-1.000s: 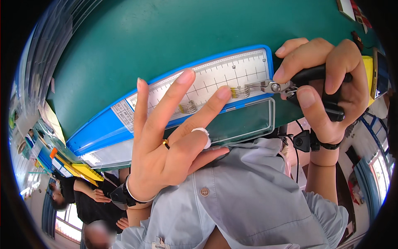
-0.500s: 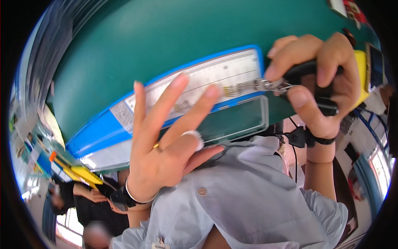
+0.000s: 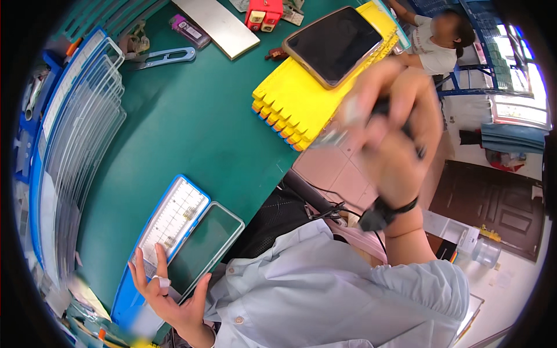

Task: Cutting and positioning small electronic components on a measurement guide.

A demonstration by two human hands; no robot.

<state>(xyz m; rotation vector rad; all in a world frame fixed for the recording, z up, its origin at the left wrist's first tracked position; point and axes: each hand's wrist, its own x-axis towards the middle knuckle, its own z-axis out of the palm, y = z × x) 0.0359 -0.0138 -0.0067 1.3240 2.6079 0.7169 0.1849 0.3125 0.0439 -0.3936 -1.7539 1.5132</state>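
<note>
Black pliers [image 3: 380, 107] blur in the gripping right hand [image 3: 395, 145]; splayed left hand [image 3: 174, 304] partly hides blue case [image 3: 126, 297].

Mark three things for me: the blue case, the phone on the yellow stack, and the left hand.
Blue case [image 3: 172, 217]: head view, on the ruled white panel inside.
Phone [image 3: 335, 46]: head view, middle of its dark screen.
Left hand [image 3: 176, 307]: head view, on the back of the hand.

Dark-screened phone [image 3: 335, 46] atop yellow stack [image 3: 290, 95], blue-handled tool [image 3: 170, 56], red block [image 3: 265, 11].
</note>
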